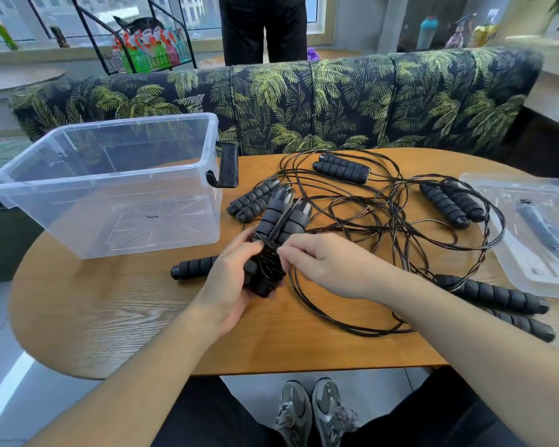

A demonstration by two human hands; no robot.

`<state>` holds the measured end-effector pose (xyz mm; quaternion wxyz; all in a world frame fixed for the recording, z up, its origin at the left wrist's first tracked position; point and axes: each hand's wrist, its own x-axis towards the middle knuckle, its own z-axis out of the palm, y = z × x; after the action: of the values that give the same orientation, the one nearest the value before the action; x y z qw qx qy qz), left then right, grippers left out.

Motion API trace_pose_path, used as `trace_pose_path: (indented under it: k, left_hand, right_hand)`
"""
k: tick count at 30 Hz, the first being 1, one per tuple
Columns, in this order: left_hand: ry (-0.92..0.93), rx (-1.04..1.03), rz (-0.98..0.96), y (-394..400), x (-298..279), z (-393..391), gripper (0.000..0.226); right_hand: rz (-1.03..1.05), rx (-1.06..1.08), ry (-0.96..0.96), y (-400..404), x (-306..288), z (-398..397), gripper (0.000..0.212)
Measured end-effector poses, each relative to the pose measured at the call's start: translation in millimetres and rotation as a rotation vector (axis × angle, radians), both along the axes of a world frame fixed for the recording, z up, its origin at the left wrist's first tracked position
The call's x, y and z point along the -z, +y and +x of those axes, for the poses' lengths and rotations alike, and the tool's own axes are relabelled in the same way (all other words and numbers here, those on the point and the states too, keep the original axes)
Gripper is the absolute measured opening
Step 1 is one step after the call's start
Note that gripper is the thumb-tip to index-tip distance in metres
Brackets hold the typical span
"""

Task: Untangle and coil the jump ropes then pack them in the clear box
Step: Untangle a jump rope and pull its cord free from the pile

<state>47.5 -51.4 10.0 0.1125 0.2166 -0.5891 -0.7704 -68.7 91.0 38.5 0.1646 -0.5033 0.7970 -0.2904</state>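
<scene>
Hands winding one jump rope into a bundle.

The left hand (231, 279) is wrapped around a pair of handles (279, 221) held side by side, just above the bench (110, 301). The right hand (320, 262) pinches the thin black cord (304, 301) and seems to be looping it round the handles. The other jump ropes (384, 221) lie in a messy tangle on the bench to the right, with their handles sticking out here and there. The clear box (116, 188) stands on the left with nothing in it yet. Its lid (536, 233) lies far right. The cord looks thin, floppy and springy, so it could slip loose. The foam handles look soft and easy to grab, so those seem the best place to hold.
</scene>
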Motion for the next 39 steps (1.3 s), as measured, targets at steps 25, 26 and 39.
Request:
trace_pose_path:
  k: [25, 26, 39]
  left_hand:
    - [0.011, 0.059, 0.205, -10, -9, 10, 0.048]
    - [0.003, 0.086, 0.202, -13, -10, 11, 0.049]
    - [0.037, 0.417, 0.092, -39, -18, 14, 0.065]
  right_hand:
    - [0.000, -0.193, -0.212, 34, 11, -29, 0.033]
    - [0.004, -0.202, -0.206, 34, 11, -32, 0.035]
    - [0.097, -0.204, -0.209, 20, 7, -51, 0.063]
